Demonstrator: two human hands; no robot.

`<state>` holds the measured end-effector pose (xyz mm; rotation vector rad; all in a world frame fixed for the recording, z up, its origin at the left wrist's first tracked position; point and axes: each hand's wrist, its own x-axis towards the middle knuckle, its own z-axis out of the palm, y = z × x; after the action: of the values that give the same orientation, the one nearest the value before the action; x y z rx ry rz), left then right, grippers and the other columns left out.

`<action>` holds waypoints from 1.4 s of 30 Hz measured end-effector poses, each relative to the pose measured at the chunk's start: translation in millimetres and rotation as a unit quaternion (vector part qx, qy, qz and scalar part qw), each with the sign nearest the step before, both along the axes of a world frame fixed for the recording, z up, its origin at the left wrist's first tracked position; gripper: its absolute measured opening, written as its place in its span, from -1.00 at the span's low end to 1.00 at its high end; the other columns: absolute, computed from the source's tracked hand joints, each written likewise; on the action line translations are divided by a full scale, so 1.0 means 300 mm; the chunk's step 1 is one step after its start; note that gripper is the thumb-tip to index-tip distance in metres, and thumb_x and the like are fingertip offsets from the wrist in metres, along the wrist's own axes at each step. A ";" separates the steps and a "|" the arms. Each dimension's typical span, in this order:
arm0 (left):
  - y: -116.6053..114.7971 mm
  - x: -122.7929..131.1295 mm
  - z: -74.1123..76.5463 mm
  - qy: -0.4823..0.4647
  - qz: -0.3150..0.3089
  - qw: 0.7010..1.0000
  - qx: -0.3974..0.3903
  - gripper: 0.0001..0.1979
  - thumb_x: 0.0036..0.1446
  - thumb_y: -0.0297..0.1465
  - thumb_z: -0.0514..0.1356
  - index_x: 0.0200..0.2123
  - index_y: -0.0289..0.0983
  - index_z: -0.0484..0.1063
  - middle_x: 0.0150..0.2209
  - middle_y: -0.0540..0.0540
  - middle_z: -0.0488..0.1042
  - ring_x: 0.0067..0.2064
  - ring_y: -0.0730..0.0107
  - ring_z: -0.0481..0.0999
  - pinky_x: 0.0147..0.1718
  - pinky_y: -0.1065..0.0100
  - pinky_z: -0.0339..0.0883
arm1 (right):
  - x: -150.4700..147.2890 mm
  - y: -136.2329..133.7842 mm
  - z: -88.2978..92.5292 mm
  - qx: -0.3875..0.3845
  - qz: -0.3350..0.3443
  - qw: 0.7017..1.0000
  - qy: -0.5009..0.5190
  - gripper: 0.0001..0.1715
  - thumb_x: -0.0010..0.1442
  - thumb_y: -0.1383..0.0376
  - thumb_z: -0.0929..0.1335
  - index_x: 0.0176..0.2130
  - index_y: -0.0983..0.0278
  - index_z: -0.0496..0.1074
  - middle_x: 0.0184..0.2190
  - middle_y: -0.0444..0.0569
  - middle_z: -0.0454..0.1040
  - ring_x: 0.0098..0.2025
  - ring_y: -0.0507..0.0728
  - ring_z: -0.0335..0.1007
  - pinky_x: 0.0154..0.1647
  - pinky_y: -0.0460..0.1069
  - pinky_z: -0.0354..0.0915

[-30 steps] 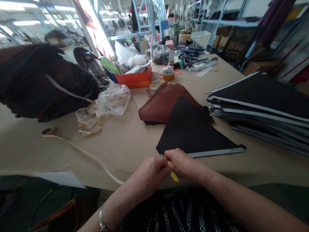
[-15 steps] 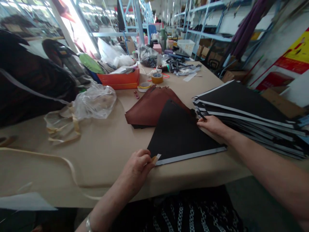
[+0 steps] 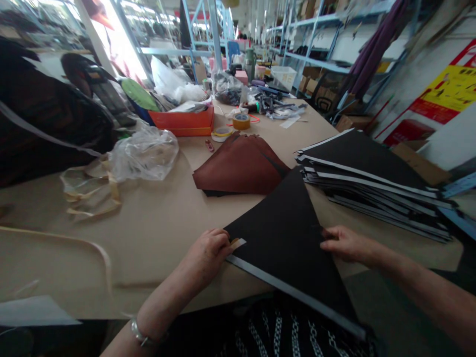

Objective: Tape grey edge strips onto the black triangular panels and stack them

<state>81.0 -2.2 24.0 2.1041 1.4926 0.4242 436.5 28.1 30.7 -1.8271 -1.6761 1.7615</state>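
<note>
A black, roughly triangular panel (image 3: pixel 286 228) with a pale strip along its near edge lies slanted over the table's front edge. At its left corner my left hand (image 3: pixel 211 250) is closed on the panel, with a short end of tan and white tape (image 3: pixel 238 243) showing by the fingers. My right hand (image 3: pixel 344 244) pinches the panel's right edge; its fingertips are dark and partly hidden. Just behind the panel lies a stack of brown panels (image 3: pixel 238 168). To the right sits a pile of black panels (image 3: pixel 372 168) with pale edge strips.
Tape rolls (image 3: pixel 241 121) and an orange box (image 3: pixel 182 122) stand farther back on the table (image 3: pixel 159 213). A clear plastic bag (image 3: pixel 148 151) lies at left, near a long tan strip (image 3: pixel 85 243). Mixed bags and tools fill the far end.
My right hand has come down and toward me, swinging the black panel so its stripped edge now slants past the table edge. My left hand has kept its hold on the corner.
</note>
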 end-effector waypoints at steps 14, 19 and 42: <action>-0.008 0.044 0.082 0.043 0.032 0.999 -0.012 -0.75 0.17 -0.34 0.06 -0.54 -0.26 0.31 -0.51 -0.01 0.37 -0.42 0.40 0.34 -0.40 0.37 0.16 | 0.082 -0.261 -0.083 0.036 -0.061 0.995 0.067 -0.56 0.00 -0.08 0.38 -0.50 0.25 0.39 -0.54 -0.10 0.36 -0.36 0.12 0.33 -0.27 -0.03 0.28; -0.069 0.117 0.123 -0.082 -0.001 0.996 0.028 -0.79 0.16 -0.42 0.11 -0.53 -0.27 0.32 -0.23 -0.11 0.49 -0.17 0.33 0.42 -0.16 0.30 0.28 | -0.020 -0.138 0.056 0.126 -0.055 0.988 0.069 -0.65 -0.01 0.03 0.42 -0.35 0.25 0.46 -0.51 -0.12 0.33 -0.45 0.03 0.22 -0.40 -0.07 0.20; 0.031 0.190 0.069 -0.143 0.050 0.951 -0.268 -0.67 0.02 -0.15 0.07 -0.62 -0.25 0.18 -0.62 0.13 0.02 -0.54 0.51 0.00 -0.58 0.41 -0.10 | -0.323 0.048 0.046 0.110 0.086 0.969 0.205 -0.91 0.02 0.33 0.34 -0.45 0.31 0.32 -0.58 -0.24 0.20 -0.51 -0.08 0.05 -0.48 -0.15 0.03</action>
<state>138.1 7.1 44.7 1.4803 1.3579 0.2996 339.6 42.3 44.6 -1.1588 -1.8057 1.7752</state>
